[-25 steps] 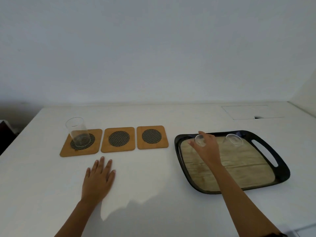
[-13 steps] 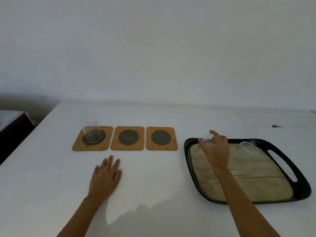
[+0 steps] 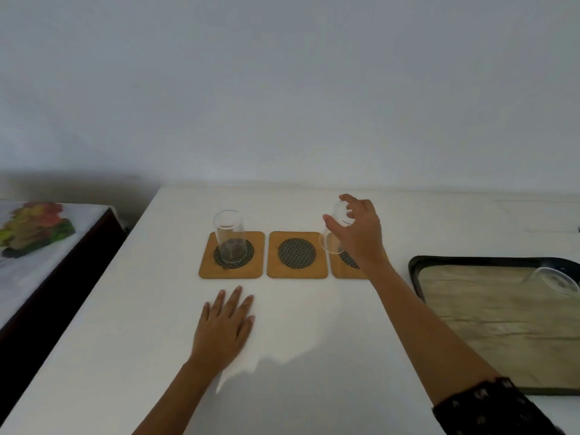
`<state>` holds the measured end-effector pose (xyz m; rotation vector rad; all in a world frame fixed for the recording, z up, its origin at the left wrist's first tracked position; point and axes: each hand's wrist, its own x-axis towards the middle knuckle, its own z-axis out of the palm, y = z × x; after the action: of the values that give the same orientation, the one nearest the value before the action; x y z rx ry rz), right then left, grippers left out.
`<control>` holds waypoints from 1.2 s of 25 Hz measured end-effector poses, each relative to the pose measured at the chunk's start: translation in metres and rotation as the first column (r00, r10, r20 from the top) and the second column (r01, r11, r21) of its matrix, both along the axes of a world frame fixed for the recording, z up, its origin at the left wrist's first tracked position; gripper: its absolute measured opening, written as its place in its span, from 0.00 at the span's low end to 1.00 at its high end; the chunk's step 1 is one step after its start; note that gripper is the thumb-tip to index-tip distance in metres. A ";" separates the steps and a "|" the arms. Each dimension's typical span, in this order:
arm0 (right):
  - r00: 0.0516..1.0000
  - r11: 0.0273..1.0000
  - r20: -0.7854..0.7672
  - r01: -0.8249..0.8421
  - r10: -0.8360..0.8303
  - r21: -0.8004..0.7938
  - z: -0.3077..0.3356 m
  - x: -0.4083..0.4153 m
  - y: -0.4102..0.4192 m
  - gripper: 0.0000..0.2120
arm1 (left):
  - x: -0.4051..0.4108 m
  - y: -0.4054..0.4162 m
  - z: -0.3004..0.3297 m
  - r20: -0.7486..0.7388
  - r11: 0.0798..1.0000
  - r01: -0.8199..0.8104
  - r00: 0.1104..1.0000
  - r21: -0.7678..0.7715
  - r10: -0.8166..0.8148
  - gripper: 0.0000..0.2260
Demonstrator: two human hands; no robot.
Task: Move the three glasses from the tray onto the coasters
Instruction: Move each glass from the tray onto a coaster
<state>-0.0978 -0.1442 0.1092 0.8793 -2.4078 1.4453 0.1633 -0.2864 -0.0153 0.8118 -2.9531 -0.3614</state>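
Three wooden coasters with dark mesh discs lie in a row on the white table. One clear glass [image 3: 230, 237] stands upright on the left coaster [image 3: 231, 256]. The middle coaster [image 3: 297, 255] is bare. My right hand [image 3: 357, 233] grips a second clear glass [image 3: 333, 237], tilted in the air above the gap between the middle coaster and the right coaster [image 3: 345, 268], which my hand partly hides. A third glass [image 3: 554, 279] sits on the black tray [image 3: 417, 271] at the right edge. My left hand [image 3: 224, 328] rests flat on the table, fingers spread.
The wall runs behind the table's far edge. To the left, past the table's edge, a lower surface holds a cloth with a colourful print [image 3: 34, 227]. A faint panel outline [image 3: 539, 215] marks the table at far right.
My right hand has lifted a glass off the tray and carried it left to above the coasters. The view has shifted left. My left hand stays flat on the table.
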 end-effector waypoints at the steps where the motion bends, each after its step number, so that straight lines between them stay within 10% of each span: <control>1: 1.000 1.000 -0.008 -0.002 0.002 0.021 -0.003 0.003 -0.016 0.24 | 0.001 -0.001 -0.001 0.001 1.000 0.015 1.000 0.003 -0.015 0.36; 17: 0.994 0.970 0.093 -0.074 0.053 0.232 -0.050 0.017 -0.096 0.26 | 0.003 -0.008 -0.013 -0.018 0.999 0.010 1.000 0.052 -0.010 0.25; 24: 0.969 0.930 0.218 -0.183 0.116 0.318 -0.032 0.016 -0.088 0.52 | 0.004 -0.007 -0.010 -0.038 0.998 0.006 0.999 0.068 -0.004 0.23; 30: 0.974 0.977 0.213 -0.118 0.078 0.178 -0.001 0.006 -0.032 0.49 | 0.002 0.003 0.007 -0.079 0.993 -0.058 0.995 0.102 0.066 0.25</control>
<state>-0.0919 -0.1758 0.1080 0.9453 -2.7279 1.4211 0.1653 -0.2838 -0.0086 0.8746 -2.8460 -0.5284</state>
